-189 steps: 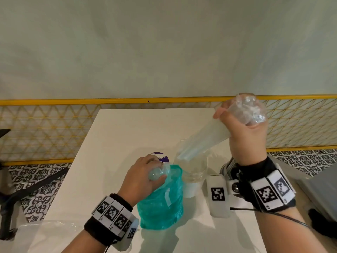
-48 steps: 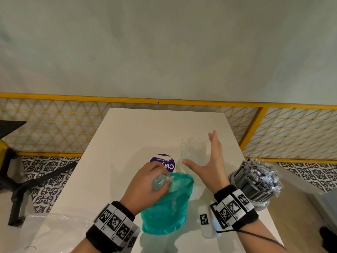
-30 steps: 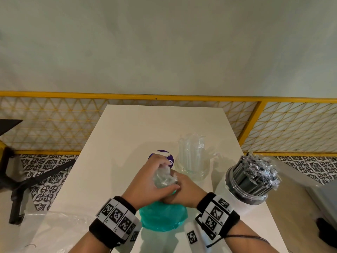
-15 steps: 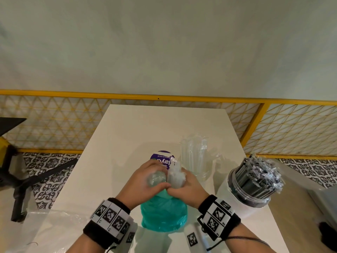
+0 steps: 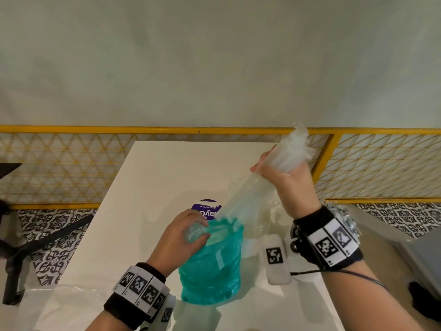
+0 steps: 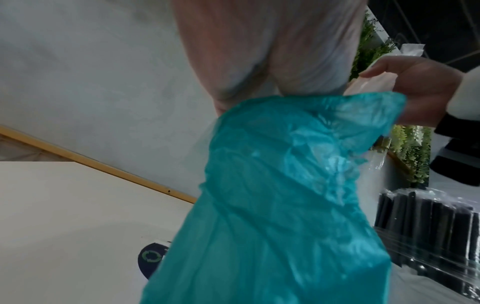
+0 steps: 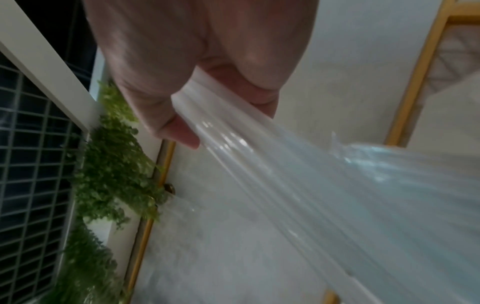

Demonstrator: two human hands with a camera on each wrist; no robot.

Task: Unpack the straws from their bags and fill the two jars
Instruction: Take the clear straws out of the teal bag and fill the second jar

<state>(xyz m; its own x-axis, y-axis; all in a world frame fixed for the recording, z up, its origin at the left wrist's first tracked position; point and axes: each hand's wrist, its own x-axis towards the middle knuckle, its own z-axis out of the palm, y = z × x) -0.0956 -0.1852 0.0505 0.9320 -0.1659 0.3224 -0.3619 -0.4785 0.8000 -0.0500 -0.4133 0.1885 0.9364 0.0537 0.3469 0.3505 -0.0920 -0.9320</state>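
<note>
Item: teal translucent plastic bag [image 5: 211, 266], upright on the white rectangular table [image 5: 167, 177], mouth open at the top. Left hand [image 5: 180, 240] grips the crumpled rim of the bag at its near-left edge, fingers curled round a wad of the plastic.

Item: bundle of clear, individually wrapped drinking straws [image 5: 260, 185], tilted; lower ends still inside the mouth of the teal bag, upper ends raised toward the right. Right hand [image 5: 291, 180] is closed round the upper part of the bundle, thumb and fingers wrapped about it, twisted wrapper tips fanning out above the fist.

Item: clear glass jar [image 5: 256, 223], just behind and to the right of the bag, largely hidden by the straw bundle; contents cannot be told.

Item: second jar of dark wrapped straws [image 6: 428, 218], beside the bag on the right, full.

Item: round purple label [image 5: 207, 209] on the table, just behind the bag.

Item: yellow metal lattice railing [image 5: 62, 168] behind the table.
</note>
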